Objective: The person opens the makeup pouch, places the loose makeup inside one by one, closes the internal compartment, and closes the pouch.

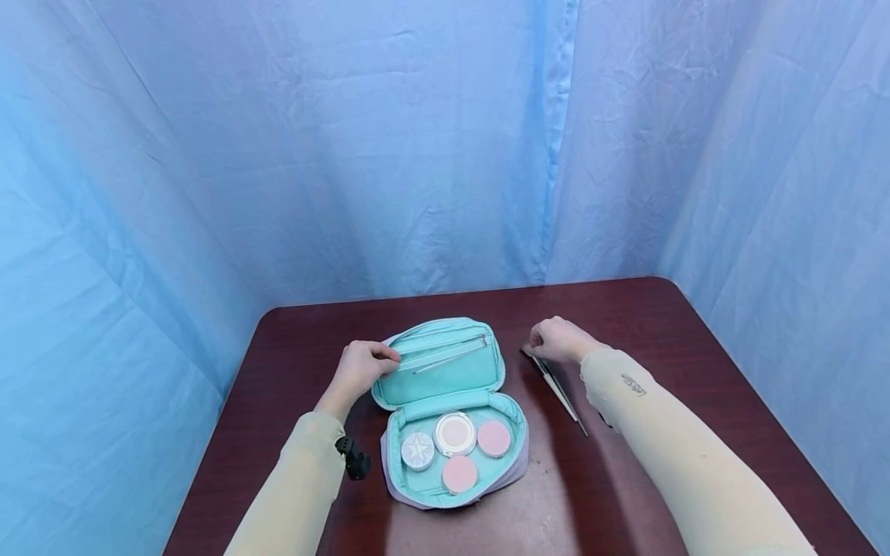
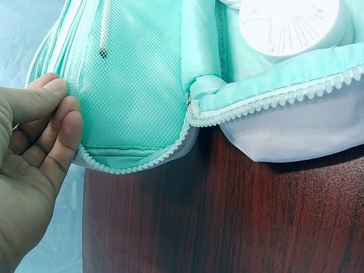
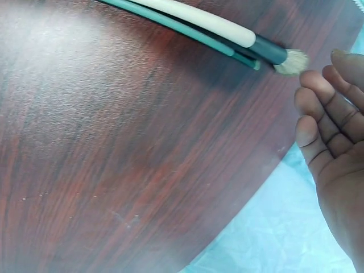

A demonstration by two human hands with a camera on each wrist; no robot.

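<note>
A lilac cosmetic bag (image 1: 516, 469) with a mint lining lies unzipped, its lid folded back. My left hand (image 1: 361, 367) pinches the edge of the lid's mesh pocket (image 2: 131, 79) between thumb and fingers. Behind the mesh shows a thin white stick (image 2: 104, 28) with a dark end. Two makeup brushes lie together right of the bag, a white-handled brush (image 3: 210, 20) and a thin green-handled brush (image 3: 182, 32). My right hand (image 1: 562, 340) is at their far end, fingers loosely bent beside the pale bristles (image 3: 293, 61), holding nothing.
Inside the bag's base sit a round silver-rimmed compact (image 1: 455, 434), two round pink cases (image 1: 494, 439) and a white round case (image 1: 418, 451) with a star pattern. The dark red wooden table (image 1: 612, 301) has rounded far corners. Blue curtains (image 1: 431, 154) hang around it.
</note>
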